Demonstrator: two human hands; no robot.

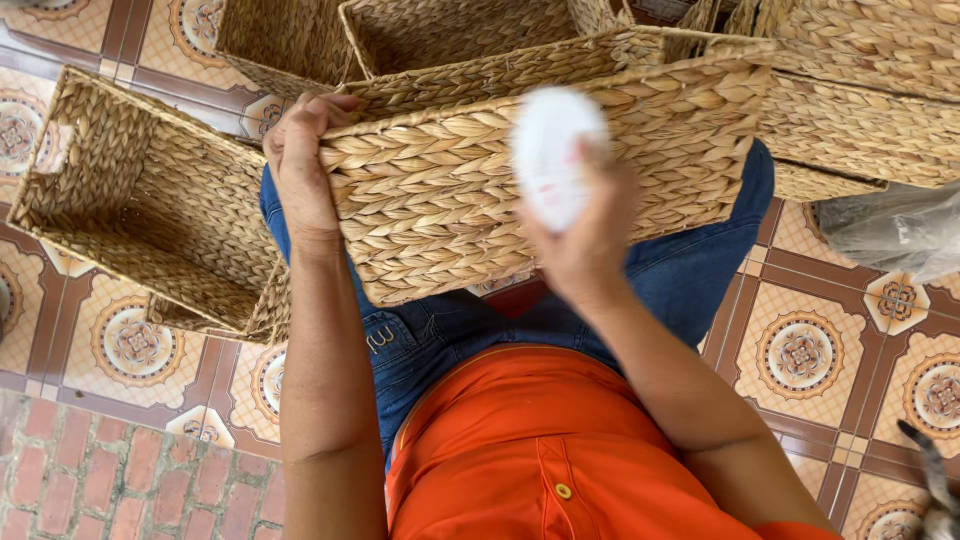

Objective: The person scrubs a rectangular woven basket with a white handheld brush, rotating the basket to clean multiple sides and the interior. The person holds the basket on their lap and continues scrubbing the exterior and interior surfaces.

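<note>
- Nearest me are the person's orange shirt [540, 450] and blue jeans [440, 335]; they sit with a woven basket [520, 190] resting across their lap.
- The left hand [302, 165] grips that basket at its left end, fingers [325, 108] curled over the rim with the thumb side against the outer wall, so it is clamped on the weave.
- The right hand [585, 235] is held up in front of the basket's long side, its fingers wrapped round a white rounded object [552, 155]. The object is blurred, so I cannot tell what it is, nor whether it touches the weave.
- The basket looks light for its bulk, stiff enough to hold its box shape yet with some give in the walls. The plaited surface is rough, not slippery. I would say the rim or a corner is the sure place to take hold.
- On the patterned tile floor [800, 350] to the left lies an open basket [140, 200], tipped on its side, empty inside.
- Farther off, more baskets [860, 90] are stacked close together, and a grey plastic bag [890, 230] lies at the right.
</note>
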